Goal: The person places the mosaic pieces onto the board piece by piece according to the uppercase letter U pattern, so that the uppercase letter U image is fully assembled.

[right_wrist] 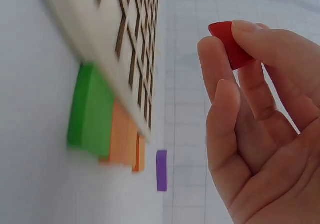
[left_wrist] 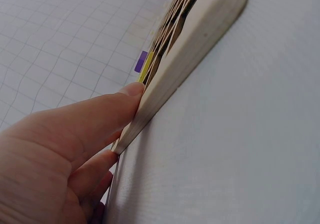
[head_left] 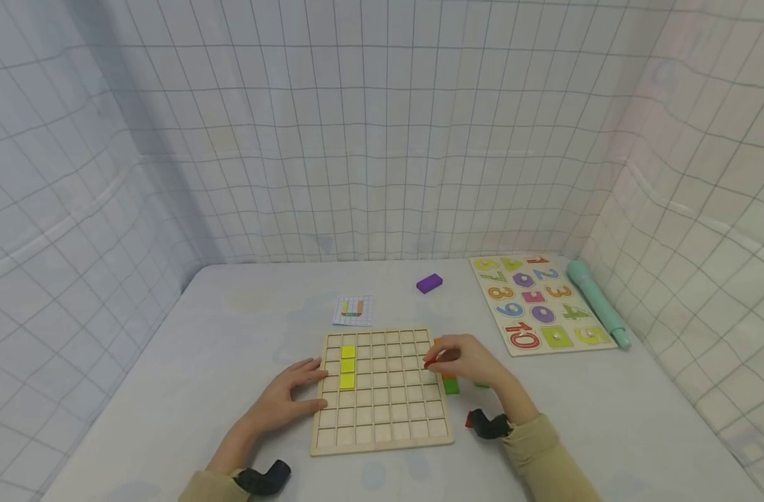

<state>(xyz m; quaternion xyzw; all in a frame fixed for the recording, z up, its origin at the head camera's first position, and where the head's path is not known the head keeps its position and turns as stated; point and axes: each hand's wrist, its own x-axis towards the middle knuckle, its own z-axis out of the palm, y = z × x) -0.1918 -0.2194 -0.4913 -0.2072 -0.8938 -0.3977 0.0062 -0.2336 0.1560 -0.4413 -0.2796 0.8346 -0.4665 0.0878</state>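
A wooden grid board [head_left: 382, 447] lies on the table, with three yellow squares [head_left: 347, 365] in a column in its upper left cells. My left hand [head_left: 284, 399] rests at the board's left edge, fingers fairly straight; in the left wrist view its thumb and fingers [left_wrist: 75, 134] touch the board's side [left_wrist: 165, 92]. Above the board's right edge, my right hand [head_left: 466, 360] pinches a small red piece [right_wrist: 234, 44] between thumb and fingers. Beside that edge lie a green block [right_wrist: 90, 112] and orange blocks [right_wrist: 122, 136], partly covered by the hand in the head view.
A pattern card [head_left: 353, 311] lies behind the board, with a purple block [head_left: 429, 283] to its right. At the back right are a number puzzle board [head_left: 543, 314] and a teal stick-like object [head_left: 598, 303]. A red piece [head_left: 468, 420] shows beside the right wrist.
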